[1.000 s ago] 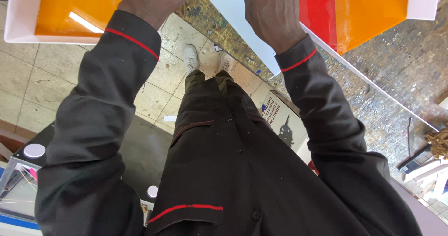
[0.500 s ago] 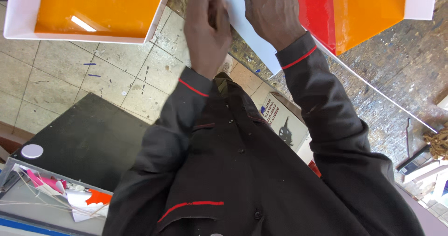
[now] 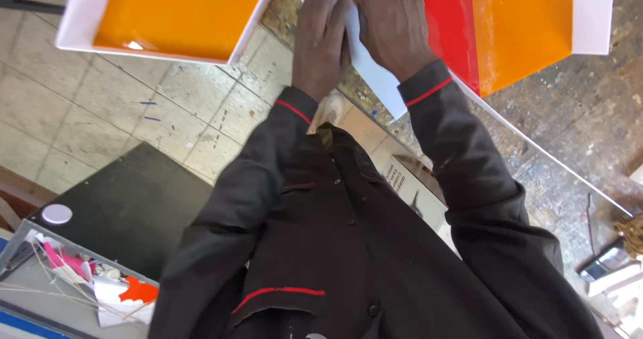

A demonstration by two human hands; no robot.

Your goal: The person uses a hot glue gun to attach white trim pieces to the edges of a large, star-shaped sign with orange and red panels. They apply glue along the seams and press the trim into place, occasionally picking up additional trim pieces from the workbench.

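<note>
Here, at nine o'clock, a small round white cap (image 3: 57,214) sat on a flat black board (image 3: 134,208), and just below it, toward seven o'clock, a clear open box (image 3: 74,279) held pink, white and orange scraps. At eleven o'clock hung a shallow white-rimmed tray with a glossy orange panel (image 3: 177,14) inside it. Between it and the hands showed pale, stained floor tiles (image 3: 100,104).

At twelve o'clock the left hand (image 3: 321,37) lay flat, fingers straight and close together, palm down on a white flat sheet (image 3: 372,78). The right hand (image 3: 392,24) lay just beside it, touching it along the fingers, likewise flat and pressing on the same sheet. Neither hand pinched anything; whether the fingertips curled over the far edge could not be told, as they ran out of view.

The sheet slanted from the hands down toward one o'clock, its corner showing below the right wrist. At one o'clock a red panel (image 3: 449,24) adjoined a second orange panel (image 3: 526,27), bordered white. Both arms wore dark sleeves with red piping (image 3: 429,91).
</note>
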